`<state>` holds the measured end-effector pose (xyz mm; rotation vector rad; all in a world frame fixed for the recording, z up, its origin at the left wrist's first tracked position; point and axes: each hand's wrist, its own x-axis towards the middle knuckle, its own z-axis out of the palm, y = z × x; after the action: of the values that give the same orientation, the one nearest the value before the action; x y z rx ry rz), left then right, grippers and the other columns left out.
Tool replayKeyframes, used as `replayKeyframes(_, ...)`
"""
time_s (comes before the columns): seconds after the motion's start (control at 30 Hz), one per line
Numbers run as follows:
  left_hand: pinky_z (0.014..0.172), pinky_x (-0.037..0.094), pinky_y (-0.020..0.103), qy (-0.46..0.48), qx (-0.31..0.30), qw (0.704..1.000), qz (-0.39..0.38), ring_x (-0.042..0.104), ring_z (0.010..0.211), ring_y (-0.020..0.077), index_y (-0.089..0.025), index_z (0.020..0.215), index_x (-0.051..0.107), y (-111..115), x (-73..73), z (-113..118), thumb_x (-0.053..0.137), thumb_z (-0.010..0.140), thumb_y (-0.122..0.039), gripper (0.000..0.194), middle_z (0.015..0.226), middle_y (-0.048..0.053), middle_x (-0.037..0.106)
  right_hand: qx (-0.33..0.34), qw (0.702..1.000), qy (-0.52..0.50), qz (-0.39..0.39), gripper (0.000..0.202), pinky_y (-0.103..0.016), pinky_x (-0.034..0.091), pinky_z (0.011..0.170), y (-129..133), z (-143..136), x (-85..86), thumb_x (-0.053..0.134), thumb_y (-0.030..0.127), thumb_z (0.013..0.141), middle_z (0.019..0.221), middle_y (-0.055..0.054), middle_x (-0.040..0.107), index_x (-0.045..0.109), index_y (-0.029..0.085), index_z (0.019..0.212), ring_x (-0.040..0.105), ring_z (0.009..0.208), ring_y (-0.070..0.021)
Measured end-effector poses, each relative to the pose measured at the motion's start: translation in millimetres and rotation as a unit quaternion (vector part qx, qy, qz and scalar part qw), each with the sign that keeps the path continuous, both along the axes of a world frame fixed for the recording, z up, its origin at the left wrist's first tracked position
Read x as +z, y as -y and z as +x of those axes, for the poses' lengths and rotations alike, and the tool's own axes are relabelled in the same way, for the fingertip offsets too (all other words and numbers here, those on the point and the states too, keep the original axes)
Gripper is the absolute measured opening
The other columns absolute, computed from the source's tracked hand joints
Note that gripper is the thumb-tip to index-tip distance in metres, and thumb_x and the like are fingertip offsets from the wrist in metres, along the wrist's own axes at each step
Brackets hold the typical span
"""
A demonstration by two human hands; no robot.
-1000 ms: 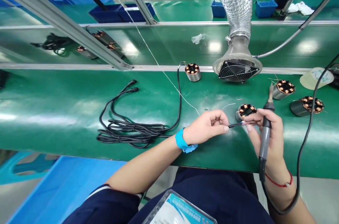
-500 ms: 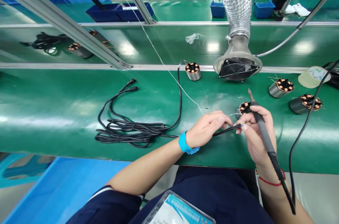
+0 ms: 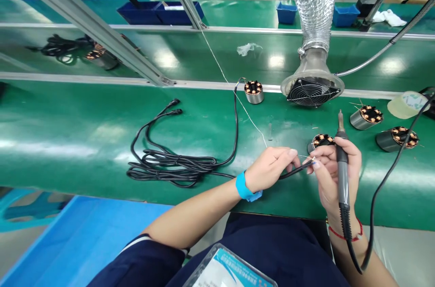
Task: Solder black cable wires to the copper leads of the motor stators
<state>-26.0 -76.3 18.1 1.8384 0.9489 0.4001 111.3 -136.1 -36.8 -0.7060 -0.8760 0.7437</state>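
Note:
My left hand [image 3: 270,169], wearing a blue wristband, is closed on a thin solder wire [image 3: 250,119], whose short end points at stripped leads. My right hand [image 3: 335,171] is closed around a soldering iron [image 3: 343,178] with its tip pointing up and away from me. Its thumb and fingertips also pinch the end of a black cable [image 3: 295,171], where small coloured leads show. Just beyond these fingers stands a motor stator [image 3: 322,141] with copper windings, partly hidden by the right hand. The cable runs under my left hand to a bundled coil [image 3: 176,165].
Another stator [image 3: 254,92], joined to a black lead, stands by the rail. Two more stators [image 3: 366,117] [image 3: 397,138] lie at right. A fume extractor [image 3: 312,90] hangs over the green bench [image 3: 84,133]. The iron's cord [image 3: 374,205] loops at right. A metal post [image 3: 112,29] rises at left.
The soldering iron has swung more upright, its tip moving right. The solder end now lies nearer the stripped leads. The whole view has shifted slightly.

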Motion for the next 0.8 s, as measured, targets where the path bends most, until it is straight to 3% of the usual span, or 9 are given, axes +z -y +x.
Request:
replayKeyframes(0.27, 0.063, 0.039, 0.022, 0.012, 0.060, 0.998, -0.004, 0.049, 0.061, 0.0083, -0.010, 0.074, 0.063, -1, 1.9, 3, 0.038, 0.099, -0.046, 0.051, 0.063, 0.003, 0.055, 0.003, 1.000, 0.003, -0.013, 0.049, -0.021, 0.058, 0.062, -3, 2, 0.7, 0.063, 0.008, 0.088, 0.099, -0.002, 0.065, 0.044, 0.026, 0.129, 0.069, 0.079, -0.0118)
replayKeyframes(0.47, 0.062, 0.038, 0.023, -0.031, 0.020, 0.999, 0.024, 0.048, 0.060, 0.0086, -0.011, 0.068, 0.060, 0, 4.2, 1, 0.036, 0.098, -0.042, 0.049, 0.062, 0.003, 0.054, -0.008, 1.000, 0.012, -0.026, 0.047, -0.022, 0.058, 0.061, -5, 2, 0.7, 0.064, 0.011, 0.088, 0.095, -0.001, 0.065, 0.045, 0.026, 0.128, 0.068, 0.076, -0.0121)
replayKeyframes(0.63, 0.076, 0.040, 0.025, -0.071, -0.068, 0.995, 0.029, 0.050, 0.071, 0.0116, -0.012, 0.070, 0.062, -8, 15.6, -1, 0.037, 0.099, -0.038, 0.046, 0.068, 0.004, 0.060, 0.025, 0.999, 0.043, 0.004, 0.046, -0.022, 0.058, 0.067, -6, 8, 0.0, 0.061, 0.006, 0.089, 0.090, 0.001, 0.063, 0.046, 0.026, 0.128, 0.066, 0.078, -0.0105)
replayKeyframes(0.7, 0.075, 0.040, 0.025, -0.068, -0.094, 0.993, -0.030, 0.050, 0.073, 0.0112, -0.011, 0.077, 0.060, -13, 21.2, 1, 0.042, 0.098, -0.040, 0.040, 0.075, 0.005, 0.061, 0.040, 0.996, 0.081, 0.018, 0.048, -0.024, 0.058, 0.071, -6, 13, -0.7, 0.060, 0.004, 0.089, 0.089, 0.001, 0.063, 0.045, 0.026, 0.129, 0.065, 0.078, -0.0104)
replayKeyframes(0.8, 0.063, 0.042, 0.024, 0.003, -0.138, 0.961, -0.238, 0.050, 0.060, 0.0092, -0.012, 0.089, 0.054, -20, 27.3, 7, 0.049, 0.095, -0.056, 0.044, 0.072, 0.003, 0.060, 0.035, 0.989, 0.142, 0.030, 0.049, -0.029, 0.055, 0.075, -2, 22, -0.7, 0.061, 0.005, 0.089, 0.089, 0.000, 0.062, 0.045, 0.027, 0.130, 0.061, 0.078, -0.0119)
